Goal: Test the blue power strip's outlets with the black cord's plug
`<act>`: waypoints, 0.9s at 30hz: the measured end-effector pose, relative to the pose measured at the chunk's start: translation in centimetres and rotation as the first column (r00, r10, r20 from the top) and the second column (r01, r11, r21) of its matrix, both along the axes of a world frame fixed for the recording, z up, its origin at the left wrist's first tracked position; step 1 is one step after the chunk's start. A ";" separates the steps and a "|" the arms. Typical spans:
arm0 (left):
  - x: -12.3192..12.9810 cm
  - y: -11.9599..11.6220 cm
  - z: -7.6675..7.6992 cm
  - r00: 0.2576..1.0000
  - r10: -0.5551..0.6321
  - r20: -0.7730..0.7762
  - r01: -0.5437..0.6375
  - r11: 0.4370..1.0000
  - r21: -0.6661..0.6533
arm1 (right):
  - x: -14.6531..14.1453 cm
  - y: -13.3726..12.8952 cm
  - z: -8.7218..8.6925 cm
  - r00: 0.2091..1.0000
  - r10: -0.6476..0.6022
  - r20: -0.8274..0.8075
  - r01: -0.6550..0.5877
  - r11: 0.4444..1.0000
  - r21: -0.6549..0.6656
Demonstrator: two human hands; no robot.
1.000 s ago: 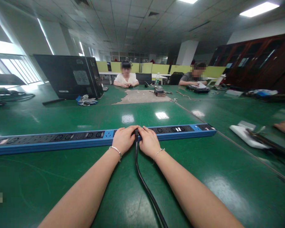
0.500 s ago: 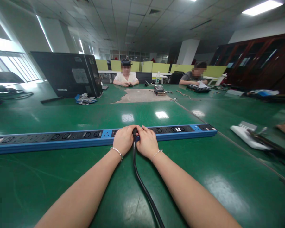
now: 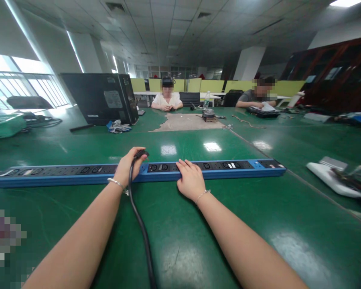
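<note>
A long blue power strip (image 3: 156,176) with rows of black sockets lies across the green table. My left hand (image 3: 128,165) holds the black plug (image 3: 141,153) of a thick black cable (image 3: 142,224), raised over the strip left of the middle. From the plug the cable hangs down past my wrist towards the near edge of the view. Resting on the strip, right of the middle, is my right hand (image 3: 191,180); its fingers lie over the sockets and grip its top and near side.
At the back left stand a black computer case (image 3: 96,98), gloves (image 3: 118,127) and a green basket (image 3: 6,126). Two people (image 3: 167,98) sit across the table near a bottle (image 3: 207,99). A white device (image 3: 331,178) lies at the right.
My left hand has pulled away to the left with the plug, off the sockets where both hands were together. My right hand stays on the strip. The view has shifted slightly.
</note>
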State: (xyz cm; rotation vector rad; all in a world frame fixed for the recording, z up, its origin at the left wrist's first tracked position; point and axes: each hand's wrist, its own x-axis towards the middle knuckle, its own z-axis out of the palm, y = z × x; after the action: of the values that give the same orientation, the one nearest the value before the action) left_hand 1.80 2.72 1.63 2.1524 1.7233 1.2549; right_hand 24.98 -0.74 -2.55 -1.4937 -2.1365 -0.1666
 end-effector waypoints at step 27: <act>-1.6 -2.0 -3.0 0.915 0.036 -0.403 -0.019 0.999 0.046 | -0.1 -0.1 0.0 1.000 -0.009 -0.020 0.010 1.000 0.018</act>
State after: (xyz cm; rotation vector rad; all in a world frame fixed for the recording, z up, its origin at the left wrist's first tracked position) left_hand 0.16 0.72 -1.38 2.5626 1.8875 0.8982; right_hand 24.89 -0.82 -2.57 -1.4892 -2.1071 -0.1739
